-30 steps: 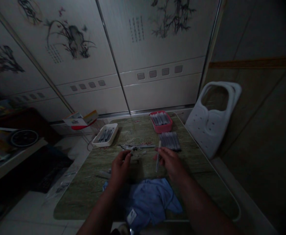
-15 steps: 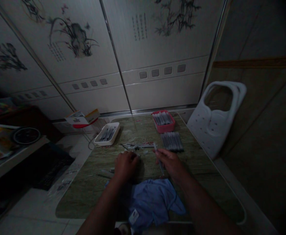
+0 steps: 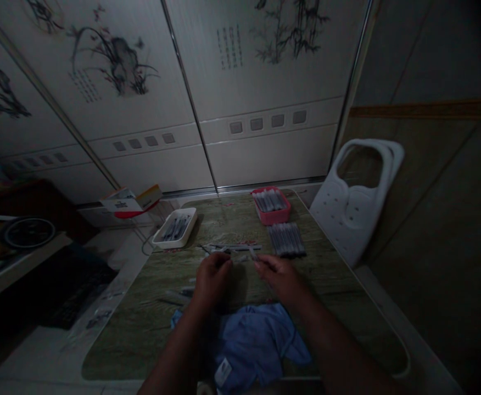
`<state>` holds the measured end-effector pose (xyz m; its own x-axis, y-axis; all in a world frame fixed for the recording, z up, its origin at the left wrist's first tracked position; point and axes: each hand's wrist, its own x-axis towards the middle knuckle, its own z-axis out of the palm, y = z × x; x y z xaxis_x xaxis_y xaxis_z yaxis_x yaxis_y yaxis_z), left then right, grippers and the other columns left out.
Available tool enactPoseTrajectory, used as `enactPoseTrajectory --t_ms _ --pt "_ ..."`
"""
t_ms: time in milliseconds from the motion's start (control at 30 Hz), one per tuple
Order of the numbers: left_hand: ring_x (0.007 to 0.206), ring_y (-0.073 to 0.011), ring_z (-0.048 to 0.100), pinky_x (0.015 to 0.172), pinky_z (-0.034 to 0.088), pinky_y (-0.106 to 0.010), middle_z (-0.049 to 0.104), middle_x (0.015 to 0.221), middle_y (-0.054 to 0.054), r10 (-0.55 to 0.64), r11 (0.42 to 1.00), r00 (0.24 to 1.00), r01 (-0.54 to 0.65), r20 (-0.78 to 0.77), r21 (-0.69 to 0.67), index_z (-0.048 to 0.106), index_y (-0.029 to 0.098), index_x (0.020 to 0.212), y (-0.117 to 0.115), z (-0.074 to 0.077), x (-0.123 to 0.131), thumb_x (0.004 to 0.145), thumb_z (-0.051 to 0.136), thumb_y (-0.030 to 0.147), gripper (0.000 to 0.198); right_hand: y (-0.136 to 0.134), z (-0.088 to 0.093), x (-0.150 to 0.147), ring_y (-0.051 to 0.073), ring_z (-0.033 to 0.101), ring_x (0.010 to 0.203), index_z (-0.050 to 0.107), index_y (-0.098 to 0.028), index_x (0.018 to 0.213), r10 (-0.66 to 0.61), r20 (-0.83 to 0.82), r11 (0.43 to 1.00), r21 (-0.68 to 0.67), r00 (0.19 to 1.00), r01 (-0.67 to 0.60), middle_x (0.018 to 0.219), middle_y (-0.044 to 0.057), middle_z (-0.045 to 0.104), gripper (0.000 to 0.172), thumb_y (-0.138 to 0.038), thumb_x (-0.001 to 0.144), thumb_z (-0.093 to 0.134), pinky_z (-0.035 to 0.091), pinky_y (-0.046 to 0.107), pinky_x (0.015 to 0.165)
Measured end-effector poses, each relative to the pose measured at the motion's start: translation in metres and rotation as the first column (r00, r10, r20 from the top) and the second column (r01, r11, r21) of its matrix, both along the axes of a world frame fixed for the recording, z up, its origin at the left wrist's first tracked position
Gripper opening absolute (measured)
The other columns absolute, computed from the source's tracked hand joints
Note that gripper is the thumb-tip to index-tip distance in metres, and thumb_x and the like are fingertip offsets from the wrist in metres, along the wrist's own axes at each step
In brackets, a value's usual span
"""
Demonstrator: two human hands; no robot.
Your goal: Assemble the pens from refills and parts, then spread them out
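Note:
My right hand (image 3: 280,274) pinches a slim translucent pen (image 3: 252,253), whose pale end sticks out past the fingertips over the middle of the table. To its left my left hand (image 3: 213,278) is closed, thumb and fingers together; whatever it holds is too dark and small to make out. Several loose pens and thin parts (image 3: 228,248) lie just beyond both hands. More pens (image 3: 183,294) rest beside my left wrist. A neat row of pens (image 3: 286,239) lies past my right hand, in front of a pink basket (image 3: 272,218) packed with pens.
A white tray (image 3: 189,233) with dark pen parts stands at the table's far left. A crumpled blue cloth (image 3: 251,343) lies at the near edge, under my forearms. A folded white plastic chair (image 3: 339,206) leans right of the table. An open box (image 3: 131,204) stands behind the tray.
My right hand has tipped the pen and brought it slightly left, nearer my left hand. My left hand stays closed. The whole view has shifted a little.

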<state>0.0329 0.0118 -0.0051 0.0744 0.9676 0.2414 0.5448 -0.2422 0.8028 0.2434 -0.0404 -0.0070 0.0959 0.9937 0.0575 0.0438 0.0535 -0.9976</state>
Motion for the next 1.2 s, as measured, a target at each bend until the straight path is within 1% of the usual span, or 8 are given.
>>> enactPoseTrajectory --t_ms 67,133,200,267,433,767,933,1200 --pt "0.087 -0.0205 0.065 0.079 0.049 -0.033 0.072 0.091 -0.005 0.034 0.995 0.968 -0.008 0.25 -0.102 0.068 0.02 0.096 0.0 0.007 -0.001 0.084 0.066 0.041 0.025 0.0 -0.004 -0.002 0.024 0.067 0.085 0.079 -0.028 0.113 -0.012 0.131 0.99 0.139 0.991 -0.006 0.094 0.003 0.076 0.031 -0.043 0.09 0.064 0.053 0.036 0.076" --pt "0.084 -0.0185 0.065 0.076 0.048 -0.03 0.072 0.094 -0.005 0.064 0.983 0.903 0.017 0.425 -0.185 0.067 0.019 0.099 -0.003 0.015 -0.002 0.081 0.07 0.042 0.029 -0.001 -0.006 -0.002 0.025 0.067 0.1 0.078 -0.031 0.116 -0.027 0.291 0.959 0.278 0.956 -0.058 0.106 0.005 0.076 0.029 -0.039 0.093 0.062 0.05 0.039 0.089" --pt "0.083 -0.017 0.065 0.073 0.047 -0.028 0.073 0.096 -0.005 0.086 0.97 0.838 0.053 0.539 -0.238 0.067 0.019 0.101 -0.008 0.022 -0.002 0.078 0.073 0.04 0.031 -0.002 -0.005 -0.003 0.025 0.065 0.105 0.076 -0.034 0.12 -0.038 0.445 0.935 0.333 0.895 -0.125 0.108 0.005 0.076 0.029 -0.035 0.095 0.061 0.047 0.039 0.094" --pt "0.084 -0.0168 0.065 0.072 0.047 -0.027 0.074 0.098 -0.005 0.096 0.959 0.795 0.087 0.598 -0.269 0.068 0.019 0.101 -0.013 0.026 -0.002 0.076 0.076 0.037 0.032 -0.005 -0.001 -0.004 0.025 0.064 0.105 0.074 -0.035 0.122 -0.06 0.555 0.931 0.331 0.83 -0.154 0.107 0.005 0.076 0.029 -0.034 0.097 0.06 0.046 0.039 0.092" --pt "0.079 -0.0144 0.064 0.07 0.046 -0.026 0.075 0.097 -0.005 0.109 0.948 0.766 0.111 0.633 -0.297 0.071 0.02 0.097 -0.018 0.027 -0.002 0.073 0.079 0.031 0.028 -0.011 0.005 -0.009 0.026 0.063 0.102 0.073 -0.036 0.124 -0.112 0.651 0.929 0.337 0.75 -0.154 0.105 0.004 0.075 0.028 -0.036 0.1 0.058 0.042 0.039 0.088" --pt "0.076 -0.0143 0.064 0.074 0.048 -0.027 0.075 0.092 -0.003 0.067 0.944 0.783 0.15 0.618 -0.293 0.073 0.019 0.095 -0.023 0.026 0.003 0.072 0.081 0.03 0.027 -0.011 0.006 -0.01 0.025 0.061 0.1 0.073 -0.033 0.123 -0.136 0.68 0.923 0.351 0.721 -0.157 0.1 0.004 0.073 0.028 -0.036 0.101 0.056 0.039 0.038 0.083" --pt "0.077 -0.0136 0.063 0.074 0.047 -0.026 0.073 0.09 -0.001 0.06 0.935 0.762 0.184 0.645 -0.304 0.073 0.02 0.095 -0.023 0.025 0.006 0.072 0.082 0.029 0.026 -0.011 0.006 -0.01 0.025 0.061 0.099 0.074 -0.032 0.121 -0.144 0.686 0.924 0.351 0.713 -0.151 0.099 0.004 0.073 0.026 -0.036 0.101 0.057 0.038 0.039 0.084" --pt "0.077 -0.0124 0.062 0.073 0.046 -0.023 0.072 0.086 0.0 0.082 0.932 0.745 0.178 0.662 -0.316 0.073 0.019 0.094 -0.026 0.029 0.009 0.072 0.084 0.029 0.026 -0.01 0.001 -0.011 0.023 0.061 0.098 0.074 -0.032 0.119 -0.189 0.676 0.911 0.391 0.712 -0.129 0.098 0.004 0.074 0.024 -0.034 0.101 0.059 0.038 0.037 0.082"
